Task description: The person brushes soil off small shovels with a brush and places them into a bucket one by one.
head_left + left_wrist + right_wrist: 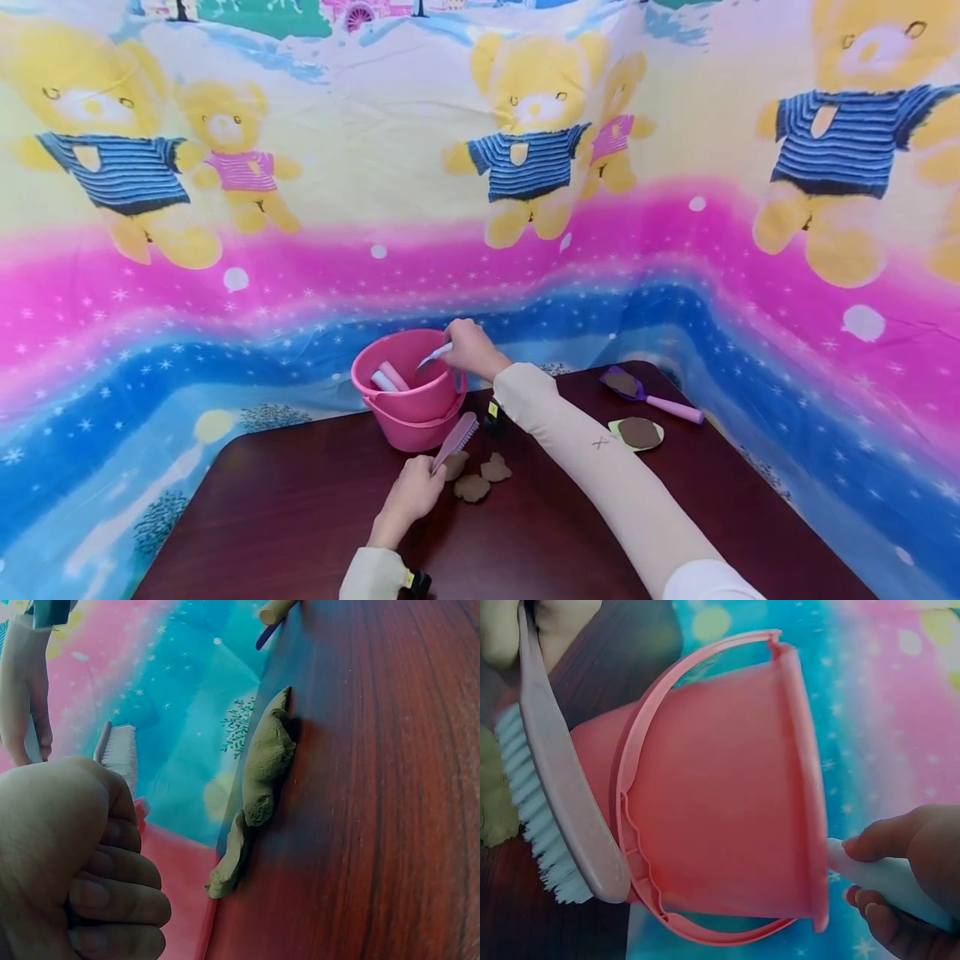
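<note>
My left hand [417, 487] grips the handle of a pink brush [454, 440] with white bristles, held in front of the pink bucket [412, 387]. In the right wrist view the brush [574, 802] slants beside the bucket's lowered handle [634, 855]. Over the bucket's rim, my right hand [474, 348] holds a tool by its pale handle [889, 881]; the tool's narrow end [429, 359] points down into the bucket. I cannot tell what kind of tool it is. A pink and a white handle [392, 377] stick up inside the bucket. Brown moulded pieces [472, 488] lie just right of my left hand.
A second pink bucket [416, 433] sits beneath the upper one. At the table's right lie a purple scoop [635, 395] with a pink handle, bearing brown material, and a yellow-green dish [655, 428] with a brown disc. A bear-print cloth [337, 200] hangs behind the table.
</note>
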Demonstrator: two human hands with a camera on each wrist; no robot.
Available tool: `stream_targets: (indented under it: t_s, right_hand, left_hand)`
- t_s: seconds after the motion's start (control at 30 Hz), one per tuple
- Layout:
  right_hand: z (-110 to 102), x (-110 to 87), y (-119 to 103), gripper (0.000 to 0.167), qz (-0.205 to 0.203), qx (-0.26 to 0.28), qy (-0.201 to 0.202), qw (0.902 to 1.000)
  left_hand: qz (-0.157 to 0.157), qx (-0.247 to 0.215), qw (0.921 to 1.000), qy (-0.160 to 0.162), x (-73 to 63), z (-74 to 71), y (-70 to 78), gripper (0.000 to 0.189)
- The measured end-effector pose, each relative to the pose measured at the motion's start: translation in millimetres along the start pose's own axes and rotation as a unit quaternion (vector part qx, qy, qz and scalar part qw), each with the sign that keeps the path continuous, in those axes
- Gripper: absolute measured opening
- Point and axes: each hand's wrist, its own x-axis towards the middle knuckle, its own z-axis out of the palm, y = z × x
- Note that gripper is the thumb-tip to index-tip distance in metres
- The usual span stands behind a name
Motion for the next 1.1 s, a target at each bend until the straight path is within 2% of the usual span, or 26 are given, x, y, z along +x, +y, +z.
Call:
stream_targets:
  t_s: [0.1, 0.27, 0.47, 0.63, 0.8, 0.97, 1.1]
  right_hand:
    - [7, 8.1, 0, 0.021, 0.005, -0.032, -0.016, 0.9994]
    - [18, 16.7, 2, 0.019, 0.007, -0.067, -0.011, 0.9977]
    - [30, 19.4, -3, 0.016, -0.010, -0.077, -0.034, 0.9964]
    - [39, 20.6, -6, 0.017, 0.006, -0.081, -0.042, 0.9958]
    - [40, 20.0, -5, 0.018, 0.014, -0.087, -0.053, 0.9947]
    - [39, 16.6, -4, 0.024, 0.012, -0.057, -0.066, 0.9961]
    - [36, 15.1, -6, 0.029, -0.013, -0.019, -0.065, 0.9977]
  left_hand:
    - [0.000, 0.001, 1.0000, -0.003, -0.4, -0.6, -1.1, 0.034]
    - [0.002, 0.000, 1.0000, 0.000, -1.0, 1.0, 0.0, 0.036]
    - [-0.001, -0.006, 0.9999, -0.015, -1.2, 1.8, -1.9, 0.036]
    - [-0.005, -0.018, 0.9996, -0.019, -0.4, 1.6, -3.5, 0.035]
    - [-0.002, -0.010, 0.9997, -0.022, -1.1, 5.5, -2.6, 0.034]
    - [0.002, -0.002, 0.9998, -0.021, -1.9, 8.3, -2.3, 0.034]
    - [0.004, 0.010, 0.9998, -0.014, -1.4, 8.9, -3.0, 0.035]
